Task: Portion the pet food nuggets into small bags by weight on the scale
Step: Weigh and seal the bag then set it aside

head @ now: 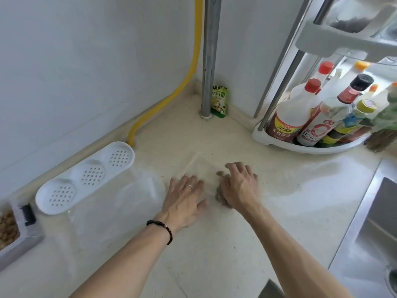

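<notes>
While our left hand lies flat, fingers spread, on the clear plastic bag on the pale speckled countertop, our right hand presses curled fingers onto its brownish-grey nugget clump.

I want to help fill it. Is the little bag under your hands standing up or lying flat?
Lying flat. The clear bag lies on the counter, brown nuggets inside, with the left hand flat on it and the right hand over the nuggets.

Lower centre: bare counter is lying open.
Left: white tray is blocking.
Upper right: bottle rack is crowding.
</notes>
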Demonstrator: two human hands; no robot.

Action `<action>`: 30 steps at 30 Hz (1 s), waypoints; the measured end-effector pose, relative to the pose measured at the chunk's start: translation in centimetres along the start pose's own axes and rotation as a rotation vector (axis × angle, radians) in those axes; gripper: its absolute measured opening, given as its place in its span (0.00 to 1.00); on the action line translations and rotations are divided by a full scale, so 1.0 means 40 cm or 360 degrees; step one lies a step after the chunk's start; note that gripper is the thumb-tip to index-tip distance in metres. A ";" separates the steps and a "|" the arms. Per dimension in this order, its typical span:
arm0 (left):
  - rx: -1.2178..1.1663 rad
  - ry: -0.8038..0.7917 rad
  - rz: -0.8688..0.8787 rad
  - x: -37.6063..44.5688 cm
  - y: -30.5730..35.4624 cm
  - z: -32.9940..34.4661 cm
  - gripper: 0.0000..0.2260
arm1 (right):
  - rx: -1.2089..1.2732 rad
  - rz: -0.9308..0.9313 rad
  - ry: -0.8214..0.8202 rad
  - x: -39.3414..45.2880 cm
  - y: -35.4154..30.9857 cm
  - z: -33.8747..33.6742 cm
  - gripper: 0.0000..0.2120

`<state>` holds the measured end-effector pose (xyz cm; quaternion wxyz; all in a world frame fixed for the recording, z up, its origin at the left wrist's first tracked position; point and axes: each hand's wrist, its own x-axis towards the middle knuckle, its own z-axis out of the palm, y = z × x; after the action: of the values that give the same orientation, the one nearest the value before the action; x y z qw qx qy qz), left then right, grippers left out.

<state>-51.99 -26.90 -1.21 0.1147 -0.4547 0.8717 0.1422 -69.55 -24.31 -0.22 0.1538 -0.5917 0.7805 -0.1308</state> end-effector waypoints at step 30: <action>-0.0197 0.0477 -0.0325 -0.130 -0.252 -0.041 0.28 | 0.0228 -0.0360 -0.0124 0.022 -0.260 0.110 0.21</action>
<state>-40.87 -29.04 0.59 -0.0308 -0.5630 0.8180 0.1137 -58.86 -28.01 -0.32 0.2101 -0.6680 0.6908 -0.1798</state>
